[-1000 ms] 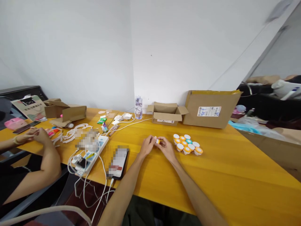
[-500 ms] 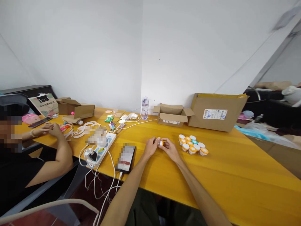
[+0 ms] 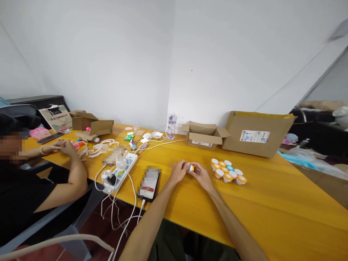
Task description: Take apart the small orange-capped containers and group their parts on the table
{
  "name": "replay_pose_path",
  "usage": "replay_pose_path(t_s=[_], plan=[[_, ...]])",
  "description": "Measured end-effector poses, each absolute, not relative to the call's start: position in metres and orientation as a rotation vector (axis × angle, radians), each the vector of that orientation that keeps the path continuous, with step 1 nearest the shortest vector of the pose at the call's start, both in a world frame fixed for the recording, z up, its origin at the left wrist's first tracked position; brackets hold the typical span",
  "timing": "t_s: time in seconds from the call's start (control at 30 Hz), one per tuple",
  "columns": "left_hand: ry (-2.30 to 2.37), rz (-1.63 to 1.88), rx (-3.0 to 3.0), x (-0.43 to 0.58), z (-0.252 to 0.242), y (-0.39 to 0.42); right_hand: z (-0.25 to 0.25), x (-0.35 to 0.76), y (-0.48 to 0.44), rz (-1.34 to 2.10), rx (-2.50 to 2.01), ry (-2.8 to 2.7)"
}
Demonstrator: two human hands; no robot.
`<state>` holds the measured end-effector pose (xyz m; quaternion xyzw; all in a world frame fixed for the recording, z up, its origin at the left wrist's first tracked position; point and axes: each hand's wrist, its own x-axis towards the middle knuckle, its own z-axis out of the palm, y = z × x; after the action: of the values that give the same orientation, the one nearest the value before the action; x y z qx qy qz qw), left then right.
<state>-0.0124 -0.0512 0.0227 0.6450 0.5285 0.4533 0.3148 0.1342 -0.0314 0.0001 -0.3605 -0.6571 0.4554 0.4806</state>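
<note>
In my head view, my left hand (image 3: pixel 179 172) and right hand (image 3: pixel 201 175) pinch a small white-and-orange jar (image 3: pixel 191 168) between them over the table (image 3: pixel 274 199), fingers partly hiding it, with clustered lidded jars (image 3: pixel 224 169) near on my right, a plugged-in smartphone (image 3: pixel 150 181) and cable-draped power strip (image 3: pixel 131 162) leftward, and an open carton (image 3: pixel 201 140) beyond.

jar (image 3: pixel 191 168) partly behind fingers (image 3: pixel 185 167); phone (image 3: pixel 152 183) part-blurred

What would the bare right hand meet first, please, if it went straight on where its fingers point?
Beyond the small white and orange container it holds, probably the bare left hand; depth is unclear.
</note>
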Motion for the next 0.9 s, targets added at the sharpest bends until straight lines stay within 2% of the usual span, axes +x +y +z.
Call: replay_pose_path(t_s=[0.43, 0.9], plan=[[1.370, 1.210, 1.704, -0.0139, 0.0199, -0.0504, 0.0034, 0.1333, -0.0341, 1.077, -0.894, -1.575], [1.341, 1.386, 1.583, -0.0146, 0.0225, -0.0506, -0.0005, 0.1345, -0.0308, 1.055, -0.946, -1.580]])
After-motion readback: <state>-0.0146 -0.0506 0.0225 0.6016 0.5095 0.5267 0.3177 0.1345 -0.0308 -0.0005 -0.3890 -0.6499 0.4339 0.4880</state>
